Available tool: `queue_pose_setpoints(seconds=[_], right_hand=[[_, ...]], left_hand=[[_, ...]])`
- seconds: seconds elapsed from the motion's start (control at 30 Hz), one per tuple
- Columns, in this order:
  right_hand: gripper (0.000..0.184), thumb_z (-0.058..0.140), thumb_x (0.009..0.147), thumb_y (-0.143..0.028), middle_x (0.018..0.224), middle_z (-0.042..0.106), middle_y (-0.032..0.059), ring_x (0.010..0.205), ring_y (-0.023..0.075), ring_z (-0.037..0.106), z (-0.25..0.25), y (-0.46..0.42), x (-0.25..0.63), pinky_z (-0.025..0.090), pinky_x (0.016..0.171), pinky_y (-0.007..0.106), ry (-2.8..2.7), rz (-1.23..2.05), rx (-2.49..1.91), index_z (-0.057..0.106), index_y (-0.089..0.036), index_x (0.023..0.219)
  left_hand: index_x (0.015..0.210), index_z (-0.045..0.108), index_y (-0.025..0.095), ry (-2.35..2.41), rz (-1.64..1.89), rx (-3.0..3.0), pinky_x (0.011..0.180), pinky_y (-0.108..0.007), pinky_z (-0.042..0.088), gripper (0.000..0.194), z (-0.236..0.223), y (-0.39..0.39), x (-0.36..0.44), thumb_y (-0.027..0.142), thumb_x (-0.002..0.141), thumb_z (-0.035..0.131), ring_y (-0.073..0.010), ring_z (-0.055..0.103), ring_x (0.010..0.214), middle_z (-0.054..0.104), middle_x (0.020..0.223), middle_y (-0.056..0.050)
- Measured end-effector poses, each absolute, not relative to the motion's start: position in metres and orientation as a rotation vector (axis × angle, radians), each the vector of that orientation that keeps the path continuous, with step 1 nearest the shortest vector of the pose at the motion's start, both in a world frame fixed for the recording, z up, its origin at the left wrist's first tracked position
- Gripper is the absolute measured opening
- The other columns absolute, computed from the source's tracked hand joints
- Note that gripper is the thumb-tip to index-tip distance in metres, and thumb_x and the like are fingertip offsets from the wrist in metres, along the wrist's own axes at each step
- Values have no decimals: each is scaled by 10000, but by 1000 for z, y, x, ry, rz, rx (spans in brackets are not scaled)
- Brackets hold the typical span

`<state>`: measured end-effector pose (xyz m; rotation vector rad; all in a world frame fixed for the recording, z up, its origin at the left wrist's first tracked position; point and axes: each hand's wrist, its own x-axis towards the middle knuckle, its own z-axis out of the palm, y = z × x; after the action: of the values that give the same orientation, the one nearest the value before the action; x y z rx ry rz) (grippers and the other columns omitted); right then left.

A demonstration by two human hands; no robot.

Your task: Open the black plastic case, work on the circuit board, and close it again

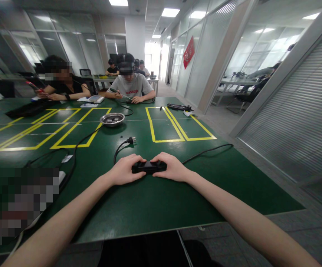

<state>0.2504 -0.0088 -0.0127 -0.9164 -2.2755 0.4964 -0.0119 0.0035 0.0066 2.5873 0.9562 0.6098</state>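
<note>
A small black block-shaped device (pixel 149 167) lies on the green table (pixel 155 200), with black cables leading off to both sides. My left hand (pixel 127 170) grips its left end with curled fingers. My right hand (pixel 170 167) wraps round its right end. One cable ends in a loose plug (pixel 130 140) lying just beyond my hands. The other cable (pixel 208 150) runs off to the right toward the table edge.
A metal bowl (pixel 112 119) with small parts stands mid-table among yellow tape rectangles (pixel 166 128). A power strip (pixel 62 176) lies at the left. Two people sit at the far side with tools and a cable. A black tool (pixel 179 107) lies far right. The table edge drops to floor at right.
</note>
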Motion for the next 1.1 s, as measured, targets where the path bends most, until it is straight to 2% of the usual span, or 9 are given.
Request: queue_pose_setpoints(seconds=[0.27, 0.43, 0.57, 0.63, 0.77, 0.9, 1.1], right_hand=[[372, 885, 765, -285, 1039, 743, 74, 981, 239, 682, -10, -10, 253, 563, 872, 380, -2288, 461, -919, 716, -200, 1085], [304, 773, 902, -320, 1040, 744, 95, 953, 233, 688, -10, -12, 252, 561, 862, 368, -2334, 422, -941, 709, -173, 1161], [267, 652, 995, -351, 1011, 745, 96, 927, 231, 693, -8, -12, 252, 555, 850, 357, -2375, 376, -974, 714, -176, 1186], [266, 618, 1015, -365, 1005, 750, 93, 921, 228, 696, -7, -12, 252, 552, 838, 346, -2385, 361, -983, 719, -188, 1185], [298, 651, 991, -405, 1038, 768, 86, 922, 227, 712, -7, -13, 254, 552, 827, 339, -2379, 348, -967, 717, -212, 1208], [419, 753, 914, -423, 1096, 770, 86, 958, 238, 720, -9, -13, 255, 561, 867, 356, -2368, 357, -915, 690, -220, 1275], [321, 680, 979, -375, 1083, 767, 84, 971, 231, 709, -8, -14, 253, 564, 884, 354, -2371, 359, -877, 697, -223, 1261]], left_hand=[[1185, 672, 207, 921, 608, 2586, 801, -323, 517, 343, 7, 2, -12, 382, 890, 682, -229, 675, 912, 711, 1015, -63], [1172, 669, 208, 945, 570, 2591, 794, -314, 512, 363, 7, 1, -11, 355, 849, 745, -234, 679, 925, 712, 1039, -61], [1087, 679, 203, 942, 572, 2649, 747, -296, 491, 243, 10, 1, -9, 382, 923, 685, -217, 665, 864, 708, 970, -54], [1049, 680, 197, 924, 573, 2687, 728, -292, 480, 249, 13, 1, -8, 425, 952, 656, -212, 656, 835, 704, 936, -55], [1025, 685, 191, 902, 551, 2722, 712, -293, 468, 274, 16, -1, -8, 454, 976, 625, -210, 645, 811, 696, 906, -55], [1007, 690, 187, 897, 536, 2712, 721, -292, 461, 272, 17, -1, -8, 449, 981, 621, -212, 642, 834, 688, 909, -56], [983, 688, 193, 920, 546, 2712, 698, -288, 450, 310, 16, -1, -8, 487, 991, 588, -197, 613, 770, 650, 850, -38]])
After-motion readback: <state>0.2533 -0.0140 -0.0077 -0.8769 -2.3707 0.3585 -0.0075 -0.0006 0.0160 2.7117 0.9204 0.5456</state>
